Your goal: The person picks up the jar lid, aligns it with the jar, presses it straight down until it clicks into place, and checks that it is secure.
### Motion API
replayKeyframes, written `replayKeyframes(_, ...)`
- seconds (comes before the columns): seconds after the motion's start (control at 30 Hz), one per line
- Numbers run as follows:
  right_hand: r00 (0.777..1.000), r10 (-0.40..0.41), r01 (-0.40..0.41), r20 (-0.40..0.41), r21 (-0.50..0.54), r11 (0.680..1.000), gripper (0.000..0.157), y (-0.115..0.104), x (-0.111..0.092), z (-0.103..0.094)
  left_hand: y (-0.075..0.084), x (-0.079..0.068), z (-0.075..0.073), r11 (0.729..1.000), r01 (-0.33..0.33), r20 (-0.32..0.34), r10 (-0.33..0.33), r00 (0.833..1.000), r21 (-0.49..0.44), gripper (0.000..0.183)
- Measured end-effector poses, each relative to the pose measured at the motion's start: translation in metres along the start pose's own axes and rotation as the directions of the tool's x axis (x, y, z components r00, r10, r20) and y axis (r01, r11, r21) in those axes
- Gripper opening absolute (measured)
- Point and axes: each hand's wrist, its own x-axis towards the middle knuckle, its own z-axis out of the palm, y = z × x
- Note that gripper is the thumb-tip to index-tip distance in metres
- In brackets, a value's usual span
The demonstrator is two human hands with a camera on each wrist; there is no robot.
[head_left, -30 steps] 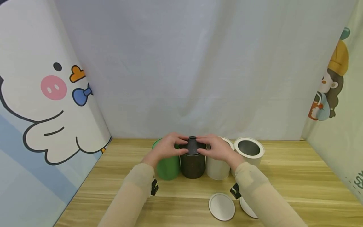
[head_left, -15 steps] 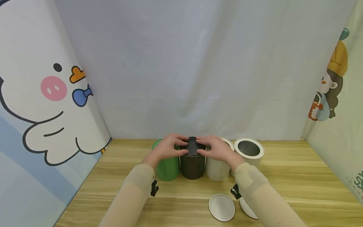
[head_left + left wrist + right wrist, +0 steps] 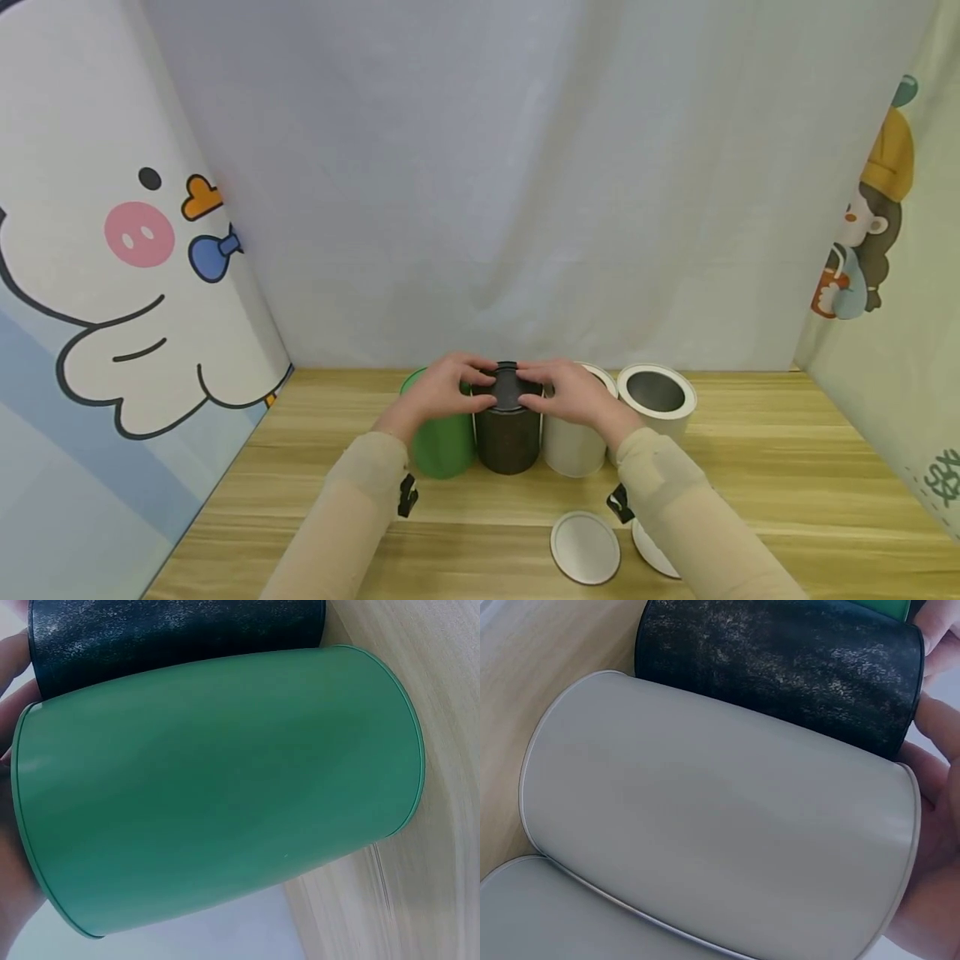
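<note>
In the head view a black can point(image 3: 507, 442) stands upright in a row of cans, its black lid point(image 3: 507, 387) on top. My left hand point(image 3: 442, 389) comes from the left, fingers and thumb spread along the lid's edge. From the other side my right hand point(image 3: 570, 392) holds the lid likewise, and both thumbs lie on the near side. A green can point(image 3: 217, 787) touches the black can on the left, under my left hand. A pale grey can point(image 3: 720, 817) stands on its right, partly covered by my right hand.
Another white-rimmed can point(image 3: 657, 392), uncovered, ends the row on the right. Nearer on the wooden table point(image 3: 480, 558) lies a round silver lid point(image 3: 585, 547). A second lid point(image 3: 651, 552) is half hidden by the right forearm. A grey curtain point(image 3: 480, 183) hangs behind.
</note>
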Motion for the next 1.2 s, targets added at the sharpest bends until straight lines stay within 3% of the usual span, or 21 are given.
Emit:
replayKeyframes(0.6,0.998,0.039,-0.038,0.055,-0.018,0.999,0.046,-0.0057,0.0019,-0.0062,-0.0005,0.0,-0.0005,1.0,0.009,0.009,-0.009,1.0,-0.001,0.037)
replayKeyframes(1.2,0.996,0.024,-0.018,0.083,-0.068,0.998,0.045,-0.0071,0.0029,-0.0078,-0.0007,-0.0003,-0.0002,1.0,0.005,0.012,-0.005,1.0,0.003,0.036)
